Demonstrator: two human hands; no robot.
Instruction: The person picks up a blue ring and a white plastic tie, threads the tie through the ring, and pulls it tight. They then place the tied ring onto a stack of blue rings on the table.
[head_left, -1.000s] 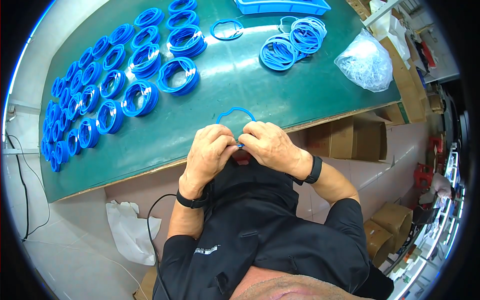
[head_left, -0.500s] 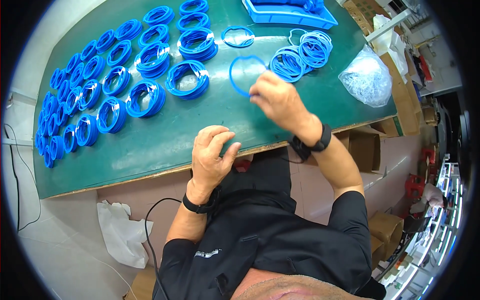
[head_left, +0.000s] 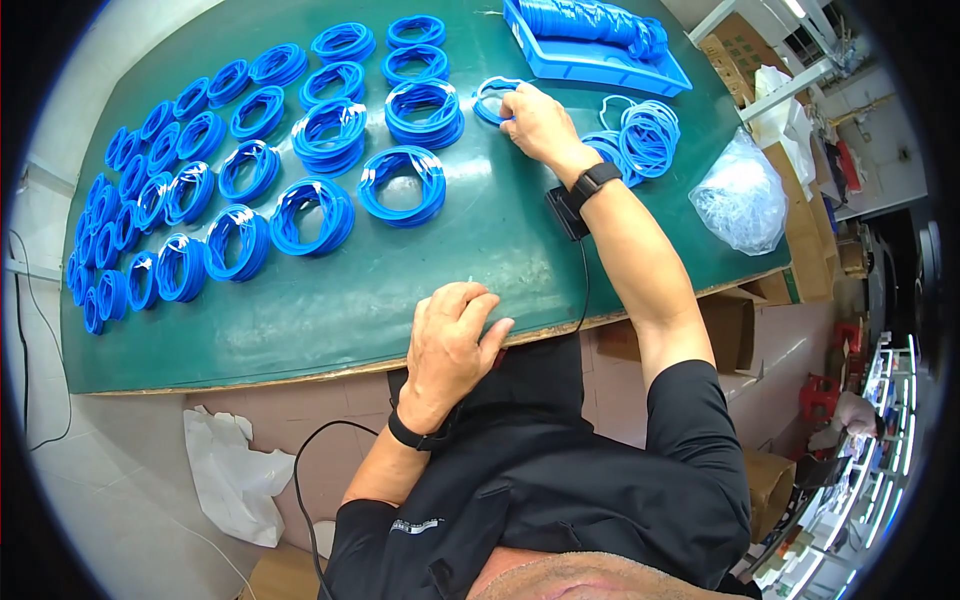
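Observation:
My right hand (head_left: 541, 124) reaches across the table to a blue ring or small stack of rings (head_left: 492, 98) near the back. Its fingers are closed on the rim; how many rings lie there is hidden by the hand. Just right of my right forearm lies a loose pile of lighter blue rings (head_left: 648, 138), partly covered by the wrist. My left hand (head_left: 455, 338) rests at the table's front edge, holding nothing, with loosely bent fingers and the thumb apart.
Several stacks of blue rings (head_left: 312, 218) stand in rows on the green table (head_left: 330, 335). A blue tray (head_left: 610, 72) holding a blue plastic-wrapped bundle sits at the back right. Near the right edge lies a clear plastic bag (head_left: 740, 195). A black device hangs by my right wrist, its cable trailing down.
My right hand has moved away from me and slightly left, carrying a blue ring from mid-table to the ring spot at the back. My left hand stays near the edge. The view has shifted.

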